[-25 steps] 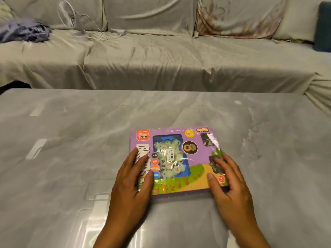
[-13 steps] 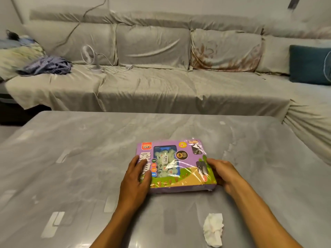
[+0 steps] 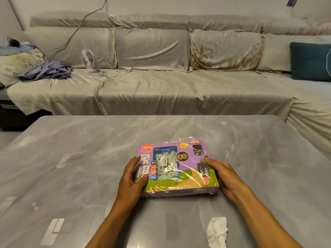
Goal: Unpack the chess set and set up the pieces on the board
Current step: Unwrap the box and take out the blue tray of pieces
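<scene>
A purple chess set box point(image 3: 186, 169), still wrapped in clear film, lies on the grey marble table point(image 3: 89, 158) in front of me. Pale round pieces show through its blue window. My left hand point(image 3: 131, 178) grips the box's left edge, thumb on top. My right hand point(image 3: 223, 174) grips the right edge, thumb lying on the top face. The box looks tilted, its near edge close to the table.
A crumpled white tissue point(image 3: 216, 231) lies on the table near my right forearm. Behind the table runs a long covered sofa point(image 3: 161, 90) with a small white fan point(image 3: 89, 61), a striped cloth point(image 3: 46, 70) and a teal cushion point(image 3: 309, 61).
Both hands moved from lying flat on the box top to gripping its side edges. The camera view rose and pulled back, bringing the tissue and more of the sofa into view.
</scene>
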Demonstrator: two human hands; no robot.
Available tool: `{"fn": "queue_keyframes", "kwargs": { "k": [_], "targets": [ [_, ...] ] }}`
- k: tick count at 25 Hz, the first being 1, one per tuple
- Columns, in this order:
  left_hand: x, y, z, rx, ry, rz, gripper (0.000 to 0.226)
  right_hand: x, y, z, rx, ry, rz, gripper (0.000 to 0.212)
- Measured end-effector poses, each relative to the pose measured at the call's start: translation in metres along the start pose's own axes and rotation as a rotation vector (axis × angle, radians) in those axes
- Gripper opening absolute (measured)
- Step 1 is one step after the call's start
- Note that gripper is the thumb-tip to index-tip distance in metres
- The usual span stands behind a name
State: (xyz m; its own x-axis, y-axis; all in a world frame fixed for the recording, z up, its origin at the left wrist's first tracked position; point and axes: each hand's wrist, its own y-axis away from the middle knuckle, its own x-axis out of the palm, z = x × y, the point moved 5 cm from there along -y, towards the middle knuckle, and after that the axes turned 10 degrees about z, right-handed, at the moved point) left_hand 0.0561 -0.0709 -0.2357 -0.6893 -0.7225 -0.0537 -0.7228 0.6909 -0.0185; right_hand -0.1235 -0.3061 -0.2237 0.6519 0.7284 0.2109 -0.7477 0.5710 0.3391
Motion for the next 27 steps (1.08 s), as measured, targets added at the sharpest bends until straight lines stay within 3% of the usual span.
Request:
{"fn": "queue_keyframes", "kwargs": {
  "k": [3,6,11,21,25,27],
  "targets": [
    [-0.009,0.001,0.002,-0.116,0.416,-0.153,0.064,0.002,-0.001,0.005,0.005,-0.118,0.058,0.029],
    [-0.005,0.000,0.004,-0.209,0.555,-0.184,0.051,0.008,-0.003,0.007,0.017,-0.206,0.083,0.029],
    [-0.004,-0.014,-0.020,-0.191,0.427,-0.100,0.034,0.012,-0.005,0.006,0.069,-0.269,0.126,0.043],
    [-0.017,-0.018,-0.011,-0.283,0.277,-0.329,0.006,-0.007,-0.008,0.012,0.083,-0.257,0.060,0.042],
    [-0.050,-0.024,-0.016,-0.240,0.206,-0.447,0.012,-0.038,-0.008,0.016,0.049,-0.277,-0.010,0.043],
    [-0.066,-0.032,-0.016,-0.254,0.120,-0.399,0.021,-0.050,-0.007,0.017,0.033,-0.291,-0.039,0.040]
  ]
}}
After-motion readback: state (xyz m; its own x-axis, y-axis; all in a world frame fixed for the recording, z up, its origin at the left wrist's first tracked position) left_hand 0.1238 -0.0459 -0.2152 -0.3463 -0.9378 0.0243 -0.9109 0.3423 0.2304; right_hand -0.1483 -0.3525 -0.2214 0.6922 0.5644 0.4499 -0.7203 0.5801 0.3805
